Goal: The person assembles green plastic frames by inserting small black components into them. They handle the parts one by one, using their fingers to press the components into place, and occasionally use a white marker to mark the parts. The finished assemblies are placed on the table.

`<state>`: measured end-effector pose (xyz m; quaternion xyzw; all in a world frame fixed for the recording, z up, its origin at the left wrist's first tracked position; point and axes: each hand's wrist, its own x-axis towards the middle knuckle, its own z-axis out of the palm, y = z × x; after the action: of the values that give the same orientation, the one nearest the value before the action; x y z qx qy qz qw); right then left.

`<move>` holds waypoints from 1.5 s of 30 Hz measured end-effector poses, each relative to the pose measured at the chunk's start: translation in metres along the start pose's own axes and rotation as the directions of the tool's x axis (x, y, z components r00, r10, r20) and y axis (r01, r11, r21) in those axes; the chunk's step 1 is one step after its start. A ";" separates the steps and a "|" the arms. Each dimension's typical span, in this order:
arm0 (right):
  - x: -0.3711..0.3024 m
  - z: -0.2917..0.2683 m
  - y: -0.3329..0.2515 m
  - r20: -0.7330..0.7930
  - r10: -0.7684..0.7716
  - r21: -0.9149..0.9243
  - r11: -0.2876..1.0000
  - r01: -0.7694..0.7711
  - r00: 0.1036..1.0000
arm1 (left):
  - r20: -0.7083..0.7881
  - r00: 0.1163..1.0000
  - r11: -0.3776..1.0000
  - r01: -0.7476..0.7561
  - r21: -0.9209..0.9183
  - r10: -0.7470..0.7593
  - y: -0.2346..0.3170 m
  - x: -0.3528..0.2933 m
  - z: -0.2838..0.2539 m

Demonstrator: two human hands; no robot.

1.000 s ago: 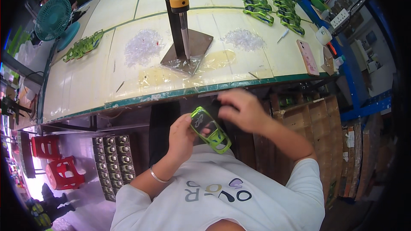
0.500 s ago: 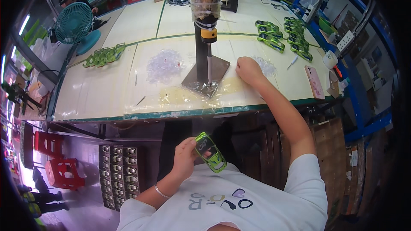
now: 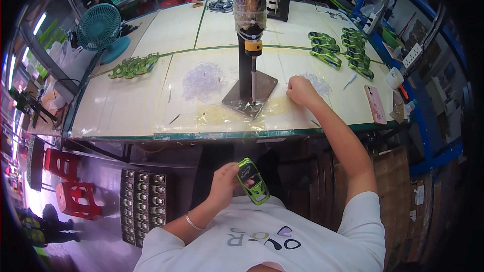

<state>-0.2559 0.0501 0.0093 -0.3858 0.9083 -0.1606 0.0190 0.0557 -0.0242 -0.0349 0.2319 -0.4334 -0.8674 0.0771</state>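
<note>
My left hand point(image 3: 223, 185) is closed on the edge of a green and black toy car body point(image 3: 253, 181), held in front of my shirt below the table edge. Its window openings show through. My right hand point(image 3: 301, 90) rests on the table with curled fingers, beside a small pile of clear plastic pieces point(image 3: 318, 85). Whatever its fingers hold, if anything, is hidden. Left of that hand stands an upright powered driver point(image 3: 253, 48) with a yellow collar, its thin shaft reaching down to a square metal plate point(image 3: 269, 86).
A larger heap of clear pieces point(image 3: 202, 80) lies left of the driver. Green car bodies point(image 3: 133, 66) sit at the left, and more car bodies point(image 3: 357, 53) at the right. A pink phone point(image 3: 375, 104) is near the right edge. A fan point(image 3: 99, 27) stands far left.
The whole view has shifted slightly. My left hand still holds the car body below the table edge, and my right hand stays closed beside the small clear pile.
</note>
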 end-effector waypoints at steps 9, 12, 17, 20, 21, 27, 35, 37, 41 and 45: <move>-0.013 -0.007 0.012 -0.089 0.101 0.505 0.862 -0.042 0.991 | -0.005 1.000 1.000 -0.015 0.003 0.015 0.000 0.001 0.005; -0.029 -0.005 0.016 0.071 0.166 0.625 0.761 -0.174 0.983 | -0.006 1.000 1.000 -0.020 0.010 0.020 -0.001 0.003 0.003; -0.044 -0.003 0.016 0.072 0.051 0.366 0.928 -0.074 0.996 | 0.011 1.000 1.000 -0.010 0.030 0.010 -0.002 0.007 0.008; -0.044 -0.003 0.012 0.005 -0.095 0.101 0.990 0.094 0.995 | 0.032 0.999 0.999 -0.011 0.030 0.010 0.000 0.006 0.013; -0.043 -0.002 0.011 0.024 -0.107 0.030 0.994 0.106 0.994 | 0.036 0.999 1.000 -0.014 0.025 0.013 0.000 0.005 0.013; -0.049 -0.005 0.004 -0.066 -0.083 0.157 0.983 0.092 0.994 | 0.020 0.999 0.999 -0.034 0.037 0.033 0.002 0.000 0.008; -0.049 0.020 0.028 -0.227 -0.034 0.291 0.951 0.101 0.973 | 0.012 0.999 0.998 -0.050 0.036 0.050 0.003 -0.003 0.009; -0.049 0.009 0.027 -0.138 0.144 0.511 0.858 -0.055 0.980 | 0.011 0.999 0.998 -0.047 0.045 0.047 0.001 -0.002 0.006; -0.049 0.014 0.029 -0.252 -0.010 0.389 0.914 0.111 0.968 | 0.015 1.000 0.998 -0.026 0.060 0.026 -0.004 -0.001 0.006; -0.043 0.011 0.010 -0.174 -0.080 0.293 0.947 0.129 0.982 | 0.015 1.000 0.998 -0.026 0.048 0.026 -0.002 0.000 0.010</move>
<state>-0.2309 0.0840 -0.0083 -0.4120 0.8497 -0.3290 -0.0034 0.0515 -0.0163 -0.0312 0.2220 -0.4578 -0.8572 0.0796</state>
